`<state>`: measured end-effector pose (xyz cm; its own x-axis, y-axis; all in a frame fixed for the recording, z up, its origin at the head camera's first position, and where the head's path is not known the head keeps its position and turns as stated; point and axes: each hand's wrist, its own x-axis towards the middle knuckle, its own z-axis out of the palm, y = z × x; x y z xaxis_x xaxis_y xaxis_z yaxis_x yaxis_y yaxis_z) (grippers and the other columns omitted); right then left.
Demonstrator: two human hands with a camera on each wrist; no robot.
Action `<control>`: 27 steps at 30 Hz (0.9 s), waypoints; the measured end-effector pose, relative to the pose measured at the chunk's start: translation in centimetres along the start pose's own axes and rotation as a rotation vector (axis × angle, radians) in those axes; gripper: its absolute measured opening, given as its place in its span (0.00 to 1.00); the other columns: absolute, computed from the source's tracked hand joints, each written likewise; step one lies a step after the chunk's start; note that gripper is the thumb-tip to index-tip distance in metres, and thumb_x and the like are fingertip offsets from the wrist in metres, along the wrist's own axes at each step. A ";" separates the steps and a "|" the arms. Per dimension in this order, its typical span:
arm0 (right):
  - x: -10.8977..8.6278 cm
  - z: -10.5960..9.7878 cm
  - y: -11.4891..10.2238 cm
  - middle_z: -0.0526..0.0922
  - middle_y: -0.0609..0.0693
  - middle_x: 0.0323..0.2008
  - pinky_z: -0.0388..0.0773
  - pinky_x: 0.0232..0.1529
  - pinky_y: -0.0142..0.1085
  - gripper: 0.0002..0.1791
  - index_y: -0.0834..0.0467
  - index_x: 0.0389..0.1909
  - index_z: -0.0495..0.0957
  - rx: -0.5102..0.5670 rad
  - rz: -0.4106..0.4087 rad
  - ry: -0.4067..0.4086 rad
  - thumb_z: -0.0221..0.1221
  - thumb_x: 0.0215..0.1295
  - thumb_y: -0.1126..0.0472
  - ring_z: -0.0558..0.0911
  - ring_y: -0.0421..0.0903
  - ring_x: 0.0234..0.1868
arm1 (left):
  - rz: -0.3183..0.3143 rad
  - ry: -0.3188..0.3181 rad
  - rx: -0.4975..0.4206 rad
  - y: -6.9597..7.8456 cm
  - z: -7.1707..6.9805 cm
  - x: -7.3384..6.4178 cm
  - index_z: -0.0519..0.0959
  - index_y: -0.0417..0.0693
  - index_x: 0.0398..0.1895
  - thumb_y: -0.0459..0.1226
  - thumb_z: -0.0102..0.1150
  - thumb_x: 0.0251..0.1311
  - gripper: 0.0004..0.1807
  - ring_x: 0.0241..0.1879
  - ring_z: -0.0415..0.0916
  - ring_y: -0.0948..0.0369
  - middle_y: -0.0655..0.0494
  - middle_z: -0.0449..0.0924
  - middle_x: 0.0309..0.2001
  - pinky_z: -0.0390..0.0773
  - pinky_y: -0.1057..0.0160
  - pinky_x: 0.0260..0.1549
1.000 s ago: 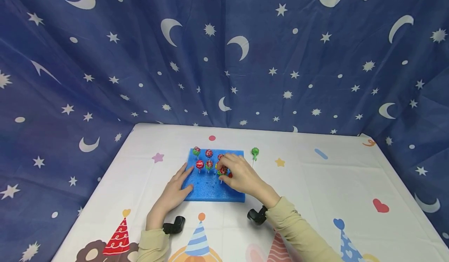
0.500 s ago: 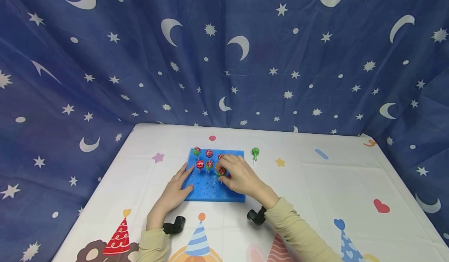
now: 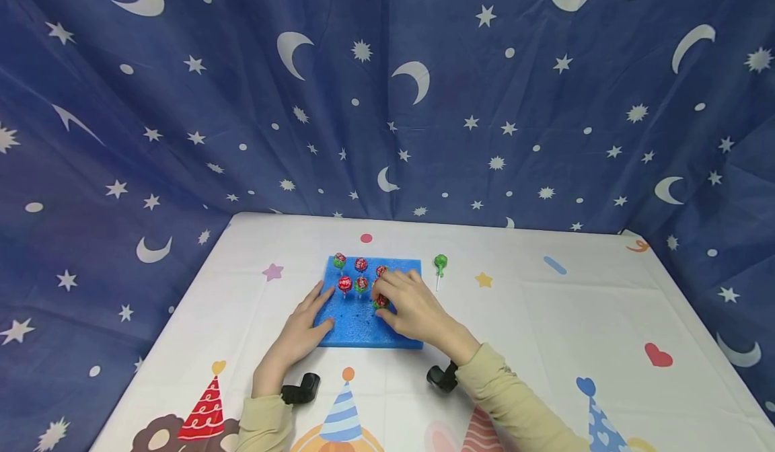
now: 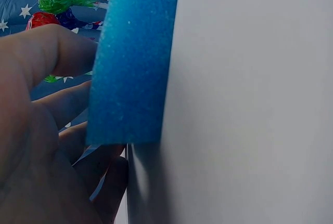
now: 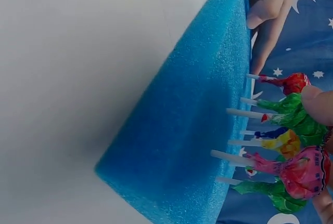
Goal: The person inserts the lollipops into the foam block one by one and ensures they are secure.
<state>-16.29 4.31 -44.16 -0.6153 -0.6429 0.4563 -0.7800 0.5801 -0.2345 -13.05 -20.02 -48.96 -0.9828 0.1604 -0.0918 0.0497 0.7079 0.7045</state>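
My left hand [image 3: 303, 324] rests on the left edge of a blue foam block [image 3: 357, 327], fingers spread over its top. With thumb and fingers, my right hand [image 3: 420, 311] pinches the head of a lollipop [image 5: 299, 117] in a green and red wrapper, whose white stick meets the foam. More lollipops stand upright in the block in rows, among them a red one [image 3: 344, 284] and a pink one [image 5: 302, 172]. The right hand hides part of the right side of the block. In the left wrist view, the foam block [image 4: 132, 63] covers some of the lollipop heads.
One green lollipop [image 3: 440, 262] lies on the white printed tablecloth [image 3: 514, 317], just right of the block. Behind the table hangs a blue curtain [image 3: 387, 102] with moons and stars. Black wrist cameras [image 3: 301, 389] sit on both wrists.
My right hand has shifted slightly left with its fingers still around the lollipop head, which sits a little lower. A red head beside it is now hidden. The left hand has stayed in place.
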 end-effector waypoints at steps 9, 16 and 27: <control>-0.2 0.5 -0.1 0.79 0.41 0.34 0.64 0.39 0.34 0.14 0.49 0.35 0.77 -0.074 -0.025 -0.001 0.72 0.49 0.58 0.76 0.40 0.37 | -0.008 0.000 -0.012 0.2 0.1 -0.1 0.56 0.49 0.74 0.38 0.50 0.65 0.34 0.76 0.41 0.40 0.48 0.42 0.78 0.45 0.30 0.68; -0.4 0.4 0.0 0.80 0.41 0.37 0.65 0.41 0.35 0.14 0.49 0.36 0.78 -0.056 -0.025 -0.011 0.72 0.50 0.58 0.77 0.41 0.39 | -0.011 -0.007 -0.012 0.2 0.0 -0.1 0.55 0.50 0.75 0.39 0.50 0.65 0.34 0.76 0.39 0.40 0.48 0.41 0.78 0.43 0.30 0.68; -0.5 -0.6 0.0 0.81 0.42 0.40 0.65 0.41 0.35 0.14 0.51 0.40 0.81 -0.024 -0.034 0.000 0.71 0.51 0.60 0.77 0.41 0.43 | -0.002 0.001 0.000 -0.1 0.1 0.1 0.55 0.51 0.75 0.39 0.49 0.65 0.34 0.76 0.40 0.40 0.48 0.41 0.78 0.43 0.29 0.67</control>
<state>-15.90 4.93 -43.91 -0.5886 -0.6625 0.4633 -0.7975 0.5697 -0.1984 -13.09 -20.03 -49.11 -0.9830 0.1582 -0.0928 0.0475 0.7084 0.7042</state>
